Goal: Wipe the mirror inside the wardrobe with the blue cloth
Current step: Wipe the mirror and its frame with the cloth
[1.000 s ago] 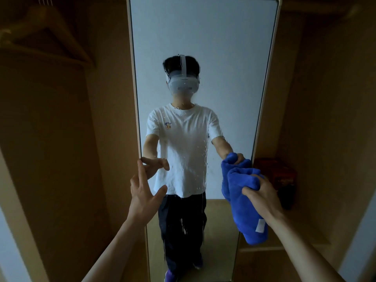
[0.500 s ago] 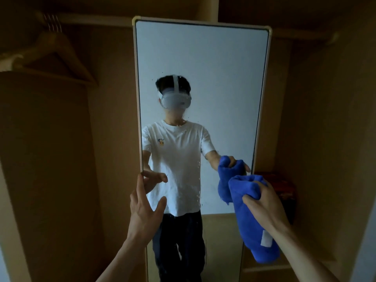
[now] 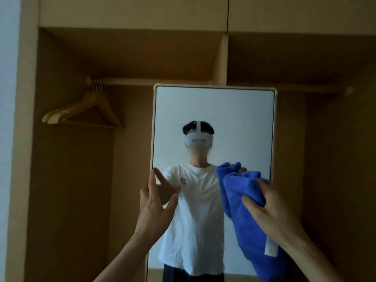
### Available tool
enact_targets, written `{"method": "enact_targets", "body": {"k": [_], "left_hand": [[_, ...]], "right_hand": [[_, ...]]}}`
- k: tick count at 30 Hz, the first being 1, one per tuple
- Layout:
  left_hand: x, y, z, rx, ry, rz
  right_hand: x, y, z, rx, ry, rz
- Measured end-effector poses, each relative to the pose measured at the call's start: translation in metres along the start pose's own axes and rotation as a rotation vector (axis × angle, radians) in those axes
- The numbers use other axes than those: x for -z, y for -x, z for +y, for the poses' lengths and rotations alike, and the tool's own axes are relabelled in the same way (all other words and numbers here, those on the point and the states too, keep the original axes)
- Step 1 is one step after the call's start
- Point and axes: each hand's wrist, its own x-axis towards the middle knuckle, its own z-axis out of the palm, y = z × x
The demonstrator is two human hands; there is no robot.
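A tall mirror [image 3: 234, 119] in a pale frame stands inside the wooden wardrobe, with water drops on its glass. My right hand [image 3: 270, 208] grips a bunched blue cloth [image 3: 246, 220] with a white label, held up by the mirror's right side; whether the cloth touches the glass I cannot tell. My left hand [image 3: 154, 204] is raised with fingers spread and straight at the mirror's left edge, its fingertips at the frame. The mirror reflects a person in a white T-shirt and both hands.
Wooden hangers [image 3: 85, 110] hang from a rail [image 3: 142, 81] at the upper left of the wardrobe. A vertical divider [image 3: 221, 60] rises behind the mirror's top. A second rail end [image 3: 348, 90] shows on the right. Closed upper cabinet doors [image 3: 132, 11] sit above.
The view has tilted upward, showing the mirror's top edge and the upper cabinets. My right hand has lifted the cloth higher along the mirror's right side; my left hand stays at the left edge.
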Motion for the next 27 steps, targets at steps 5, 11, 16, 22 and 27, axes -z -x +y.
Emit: {"method": "enact_targets", "body": {"k": [5, 11, 16, 22, 27], "left_hand": [[0.007, -0.040, 0.033, -0.002, -0.019, 0.035], [0.018, -0.081, 0.066, -0.015, 0.001, 0.086], [0.027, -0.101, 0.077, -0.016, 0.030, 0.097], [0.038, -0.130, 0.075, -0.062, 0.035, 0.095], [0.040, -0.150, 0.065, -0.099, 0.096, 0.082]], "right_hand": [[0.016, -0.051, -0.007, 0.177, 0.018, 0.028], [0.034, -0.098, -0.023, 0.326, 0.128, 0.128], [0.048, -0.129, -0.047, 0.416, 0.314, 0.257], [0.072, -0.171, -0.054, 0.341, 0.554, 0.429], [0.057, -0.184, -0.070, 0.416, 0.552, 0.403]]}}
